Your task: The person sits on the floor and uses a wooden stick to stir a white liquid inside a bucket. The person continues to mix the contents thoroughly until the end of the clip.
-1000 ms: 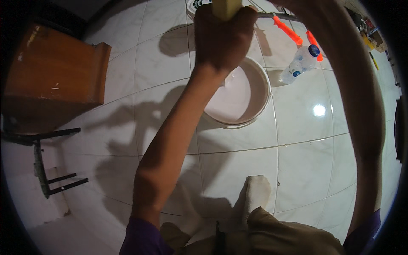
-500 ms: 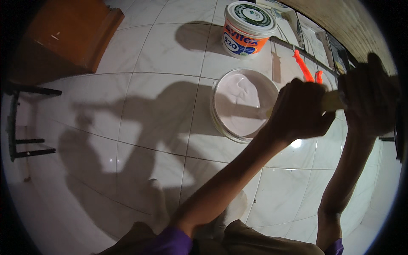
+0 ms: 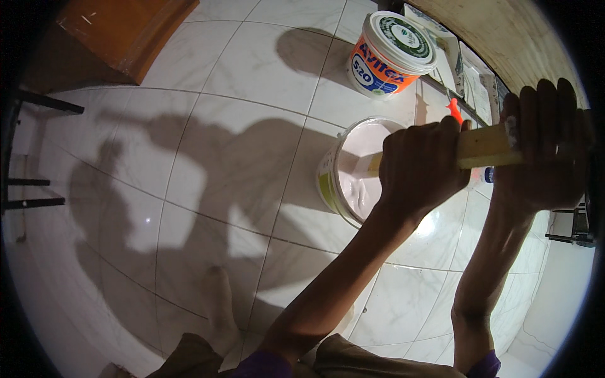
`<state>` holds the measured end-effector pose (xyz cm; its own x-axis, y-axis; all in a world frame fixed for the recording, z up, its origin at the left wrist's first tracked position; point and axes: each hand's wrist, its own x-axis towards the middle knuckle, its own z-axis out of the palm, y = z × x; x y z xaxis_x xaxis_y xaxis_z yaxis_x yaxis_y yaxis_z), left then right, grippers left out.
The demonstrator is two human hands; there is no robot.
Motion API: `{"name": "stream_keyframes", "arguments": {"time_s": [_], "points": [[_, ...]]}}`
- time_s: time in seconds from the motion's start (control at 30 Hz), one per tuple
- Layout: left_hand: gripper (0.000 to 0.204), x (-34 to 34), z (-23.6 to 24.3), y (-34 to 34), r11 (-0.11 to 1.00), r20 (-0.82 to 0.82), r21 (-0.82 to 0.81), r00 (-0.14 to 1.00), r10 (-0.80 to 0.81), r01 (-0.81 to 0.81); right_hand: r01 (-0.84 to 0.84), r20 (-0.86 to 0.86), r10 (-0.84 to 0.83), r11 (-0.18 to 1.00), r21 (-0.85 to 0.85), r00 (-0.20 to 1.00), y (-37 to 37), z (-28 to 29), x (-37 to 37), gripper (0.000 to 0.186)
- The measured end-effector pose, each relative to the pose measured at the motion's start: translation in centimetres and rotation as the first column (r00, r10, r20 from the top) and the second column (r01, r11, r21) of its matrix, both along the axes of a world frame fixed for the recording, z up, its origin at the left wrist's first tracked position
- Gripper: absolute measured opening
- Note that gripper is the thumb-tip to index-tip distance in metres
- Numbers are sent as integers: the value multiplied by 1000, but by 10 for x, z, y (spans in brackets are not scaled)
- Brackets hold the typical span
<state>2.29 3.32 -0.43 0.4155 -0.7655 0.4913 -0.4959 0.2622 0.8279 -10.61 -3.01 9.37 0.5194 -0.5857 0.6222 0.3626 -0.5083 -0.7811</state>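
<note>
1. The stick [image 3: 485, 146] was wooden and slanted, its lower end inside the open bucket [image 3: 324, 176] and its upper end rising toward between two and three o'clock.
2. The left hand [image 3: 416, 167] was closed tightly around the stick, just beside the bucket's rim.
3. The right hand [image 3: 542, 145] lay open against the upper part of the stick, fingers straight and together.
4. Pale, glossy paint [image 3: 360, 192] stood in the bucket, with ripples on top.
5. From this bucket, a lidded bucket [image 3: 387, 63] stood between twelve and one o'clock, near the trays [image 3: 450, 47].
6. A red handle [image 3: 454, 111] lay at two o'clock; a blue cap [image 3: 489, 174] showed at three, partly hidden.
7. A brown cabinet [image 3: 126, 38] stood at ten o'clock on the tiled floor [image 3: 265, 69].
</note>
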Motion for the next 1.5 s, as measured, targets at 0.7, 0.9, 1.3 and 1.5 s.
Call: {"name": "stream_keyframes", "arguments": {"time_s": [0.7, 0.9, 1.3, 1.5], "points": [[19, -71, -3, 30, 985, -155, 13, 973, -170, 174, 879, -1, -906, 410, -244, 422, 46, -3, -25, 21], [23, -37, -5, 18, 998, -120, -43, 992, 36, -41, 247, 120, -315, 404, -881, 942, -4, -12, 41, 16], [20, -37, -10, -37, 992, -111, -122, 994, 16, -30, -237, 33, -949, -112, -965, 314, -40, 0, -57, 22], [36, -37, 1, 10, 951, -190, -49, 932, -308, 304, -191, -601, -355, 728, -659, 716, -5, 14, -65, 12]]}}
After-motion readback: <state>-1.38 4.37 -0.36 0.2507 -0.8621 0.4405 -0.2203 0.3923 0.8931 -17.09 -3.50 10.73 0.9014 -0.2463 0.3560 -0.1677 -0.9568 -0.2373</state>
